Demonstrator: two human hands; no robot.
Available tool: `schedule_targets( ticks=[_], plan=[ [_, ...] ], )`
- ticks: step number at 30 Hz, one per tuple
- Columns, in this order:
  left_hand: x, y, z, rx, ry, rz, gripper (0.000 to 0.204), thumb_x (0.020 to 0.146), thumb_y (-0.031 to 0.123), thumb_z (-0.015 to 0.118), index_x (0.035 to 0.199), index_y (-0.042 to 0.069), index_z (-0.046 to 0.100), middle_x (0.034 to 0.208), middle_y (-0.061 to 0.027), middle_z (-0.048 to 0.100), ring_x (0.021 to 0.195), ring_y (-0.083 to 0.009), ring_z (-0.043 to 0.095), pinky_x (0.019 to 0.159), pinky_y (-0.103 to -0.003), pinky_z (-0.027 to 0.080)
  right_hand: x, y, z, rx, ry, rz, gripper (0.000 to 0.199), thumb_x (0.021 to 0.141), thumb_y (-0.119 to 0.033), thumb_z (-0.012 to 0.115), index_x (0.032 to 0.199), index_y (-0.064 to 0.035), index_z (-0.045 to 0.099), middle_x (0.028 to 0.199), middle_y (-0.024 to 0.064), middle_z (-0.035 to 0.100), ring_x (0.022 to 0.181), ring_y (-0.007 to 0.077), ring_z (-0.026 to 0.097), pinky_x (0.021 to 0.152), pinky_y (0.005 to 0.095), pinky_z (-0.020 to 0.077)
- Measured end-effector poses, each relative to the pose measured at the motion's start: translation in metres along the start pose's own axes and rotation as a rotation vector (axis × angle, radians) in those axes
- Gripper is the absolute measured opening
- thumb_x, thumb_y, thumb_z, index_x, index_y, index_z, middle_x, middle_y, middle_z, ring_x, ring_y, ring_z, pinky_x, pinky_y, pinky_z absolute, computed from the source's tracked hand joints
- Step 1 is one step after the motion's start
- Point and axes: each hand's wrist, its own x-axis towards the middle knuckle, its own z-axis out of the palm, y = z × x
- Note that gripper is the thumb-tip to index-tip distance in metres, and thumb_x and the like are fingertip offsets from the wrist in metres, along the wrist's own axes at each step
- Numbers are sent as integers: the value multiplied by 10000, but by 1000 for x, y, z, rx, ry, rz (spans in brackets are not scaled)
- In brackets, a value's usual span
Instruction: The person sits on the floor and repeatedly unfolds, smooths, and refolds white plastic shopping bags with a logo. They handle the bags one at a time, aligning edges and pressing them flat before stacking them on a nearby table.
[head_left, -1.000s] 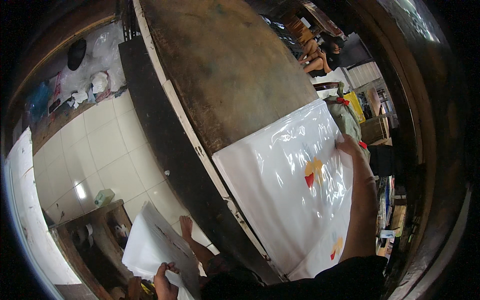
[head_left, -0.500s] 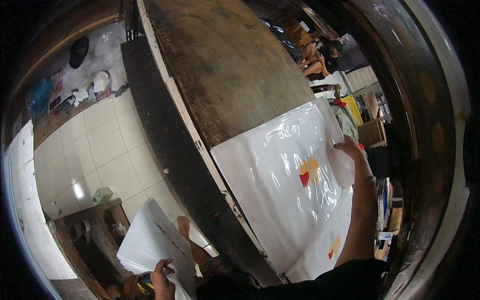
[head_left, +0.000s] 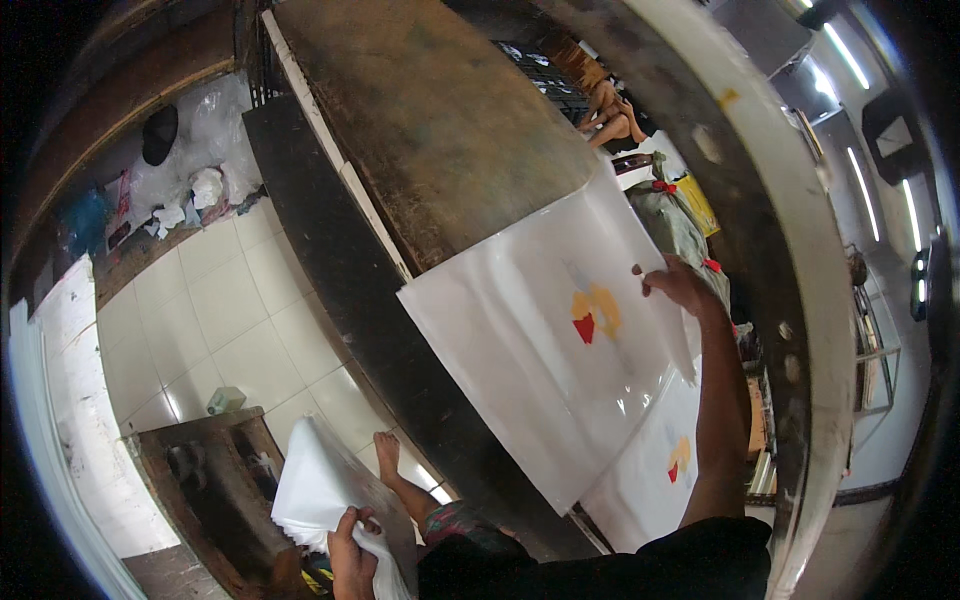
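Note:
My left hand (head_left: 352, 555) is closed on the lower edge of a folded stack of white plastic sheets (head_left: 315, 480), held beside the table. My right hand (head_left: 690, 288) pinches the right edge of a thin, milky plastic sheet (head_left: 500, 320) between thumb and fingers. That sheet bears a red and yellow print near its middle, and its left edge overlaps the table's pale border. Partly under it, nearer to me, another sheet (head_left: 642, 492) with a similar print lies on the table. Whether more sheets lie beneath cannot be made out.
The worn brown tabletop (head_left: 450, 130) runs away from me, with a dark bench (head_left: 340, 240) along its left. A wooden crate (head_left: 205, 490) stands on the tiled floor at left. Beyond the table sits another person (head_left: 612, 120). Plastic bags (head_left: 215, 130) lie at far left.
The printed sheet now reaches over the table's pale border and shows fewer glossy creases. My right hand still pinches its edge; my left still grips the stack. The view has turned right.

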Motion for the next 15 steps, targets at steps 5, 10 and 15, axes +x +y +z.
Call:
schedule_targets(
  ticks=[5, 10, 15],
  plan=[
    [-40, 12, 33, 23, -175, 55, 274, 874, 132, 664, 1074, -12, 545, 837, -187, 653, 675, -251, 601, 642, -374, 496, -95, -43, 70, -86, -31, -185, 212, 887, -95, 573, 1064, 6, 632, 876, 63, 679, 803, 123, 627, 789, 298, 508],
    [-96, 19, 55, -12, -509, 54, 312, 883, 220, 693, 1065, -1, 571, 890, -180, 638, 674, -238, 575, 669, -375, 483, -212, -101, 150, 18, -211, -526, 455, 910, -185, 612, 1307, 19, 521, 1104, 221, 660, 967, 316, 676, 864, 405, 522],
    [-155, 20, 64, 76, -753, 199, 626, 843, 381, 756, 1252, -22, 506, 1172, -173, 604, 1041, -271, 604, 936, -402, 470, -293, -163, 201, 21, -411, -603, 441, 847, -180, 634, 1238, 3, 545, 996, 222, 642, 843, 406, 619, 785, 437, 477]
  ],
)
